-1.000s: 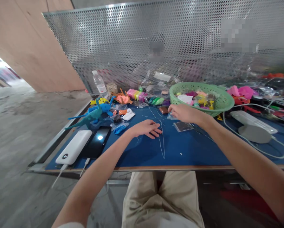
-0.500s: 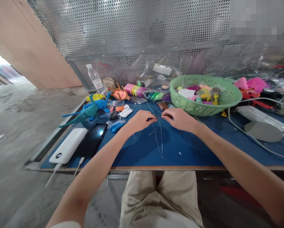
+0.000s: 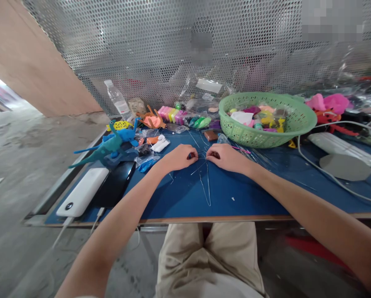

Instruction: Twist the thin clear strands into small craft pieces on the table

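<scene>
Thumb and finger pinched together, the left hand (image 3: 181,158), spread open a second earlier, and the right hand (image 3: 225,158) grip thin wire (image 3: 208,182) that trails in a loop across the blue table (image 3: 241,200). Beyond the two hands sit one brown block (image 3: 210,135), one green basket (image 3: 266,141) and one bottle (image 3: 117,98)

Bottle (image 3: 117,99) behind power bank (image 3: 83,191)

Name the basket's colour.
The basket is light green, seen best in the head view.
</scene>
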A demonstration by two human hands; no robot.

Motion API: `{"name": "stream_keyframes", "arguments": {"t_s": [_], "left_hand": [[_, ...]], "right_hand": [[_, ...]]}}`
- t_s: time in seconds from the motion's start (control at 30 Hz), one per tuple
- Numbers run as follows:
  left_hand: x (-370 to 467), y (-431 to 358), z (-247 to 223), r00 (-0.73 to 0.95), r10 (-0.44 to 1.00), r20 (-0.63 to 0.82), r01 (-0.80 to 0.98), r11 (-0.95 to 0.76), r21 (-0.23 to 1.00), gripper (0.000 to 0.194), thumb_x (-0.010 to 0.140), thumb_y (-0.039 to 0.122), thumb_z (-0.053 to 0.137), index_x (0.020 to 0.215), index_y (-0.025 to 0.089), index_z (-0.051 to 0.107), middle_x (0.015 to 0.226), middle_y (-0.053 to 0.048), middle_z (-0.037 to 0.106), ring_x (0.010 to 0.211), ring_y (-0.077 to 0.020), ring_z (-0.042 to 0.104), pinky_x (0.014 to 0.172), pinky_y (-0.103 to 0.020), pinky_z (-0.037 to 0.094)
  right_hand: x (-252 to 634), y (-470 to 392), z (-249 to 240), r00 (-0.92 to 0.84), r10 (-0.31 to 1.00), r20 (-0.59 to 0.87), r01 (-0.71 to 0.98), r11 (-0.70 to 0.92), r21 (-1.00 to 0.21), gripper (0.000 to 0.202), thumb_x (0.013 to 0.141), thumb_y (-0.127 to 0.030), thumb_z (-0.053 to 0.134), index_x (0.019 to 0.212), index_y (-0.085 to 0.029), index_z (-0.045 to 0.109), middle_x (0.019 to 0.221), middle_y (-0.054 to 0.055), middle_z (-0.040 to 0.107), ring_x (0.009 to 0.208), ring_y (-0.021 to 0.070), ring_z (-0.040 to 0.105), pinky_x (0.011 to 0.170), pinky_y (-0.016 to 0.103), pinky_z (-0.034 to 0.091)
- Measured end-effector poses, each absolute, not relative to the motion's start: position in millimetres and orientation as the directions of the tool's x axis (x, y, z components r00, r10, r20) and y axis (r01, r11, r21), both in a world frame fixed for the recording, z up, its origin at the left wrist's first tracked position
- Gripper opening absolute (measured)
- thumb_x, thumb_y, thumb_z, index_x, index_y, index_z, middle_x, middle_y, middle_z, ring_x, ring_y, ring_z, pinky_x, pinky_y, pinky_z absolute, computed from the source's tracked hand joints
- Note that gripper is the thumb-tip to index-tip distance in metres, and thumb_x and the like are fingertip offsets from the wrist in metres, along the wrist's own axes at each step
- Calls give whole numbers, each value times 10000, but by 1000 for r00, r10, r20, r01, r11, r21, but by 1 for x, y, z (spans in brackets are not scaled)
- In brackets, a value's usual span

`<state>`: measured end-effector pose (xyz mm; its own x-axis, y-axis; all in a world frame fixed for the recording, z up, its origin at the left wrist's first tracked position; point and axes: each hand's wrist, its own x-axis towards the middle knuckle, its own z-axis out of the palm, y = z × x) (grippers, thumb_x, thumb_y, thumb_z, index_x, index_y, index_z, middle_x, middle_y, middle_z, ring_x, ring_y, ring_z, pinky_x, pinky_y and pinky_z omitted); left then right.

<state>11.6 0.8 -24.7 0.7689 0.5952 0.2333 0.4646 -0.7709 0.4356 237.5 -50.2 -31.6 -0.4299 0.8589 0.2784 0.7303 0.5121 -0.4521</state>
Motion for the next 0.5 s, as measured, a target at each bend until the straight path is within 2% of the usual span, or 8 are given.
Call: {"name": "stream_keyframes", "arguments": {"t_s": [0.07, 0.33, 0.5], "left_hand": [[11, 0, -23, 760, 601, 248, 468, -770, 433, 138, 856, 255, 612, 828, 227, 744, 823, -62, 687, 665, -180, 603, 744, -322, 483], [10, -2, -20, 745, 626, 231, 430, -715, 551, 79, 792, 220, 687, 725, 216, 728, 722, -47, 650, 605, -169, 576, 744, -330, 483], [10, -6, -14, 759, 624, 187, 497, -740, 454, 138, 881, 239, 599, 828, 181, 712, 845, -66, 666, 702, -169, 588, 741, -309, 450]], "right_hand": [[238, -51, -31, -408, 864, 294, 728, 503, -467, 153, 902, -241, 579, 850, -161, 699, 857, 63, 678, 733, 159, 583, 711, 290, 432], [233, -52, -29, -398, 885, 243, 728, 466, -503, 150, 871, -234, 595, 797, -156, 698, 808, 55, 685, 683, 148, 581, 681, 285, 428], [234, -51, -32, -362, 885, 292, 706, 465, -534, 162, 885, -269, 587, 825, -167, 698, 820, 52, 684, 691, 154, 577, 662, 292, 429]]}}
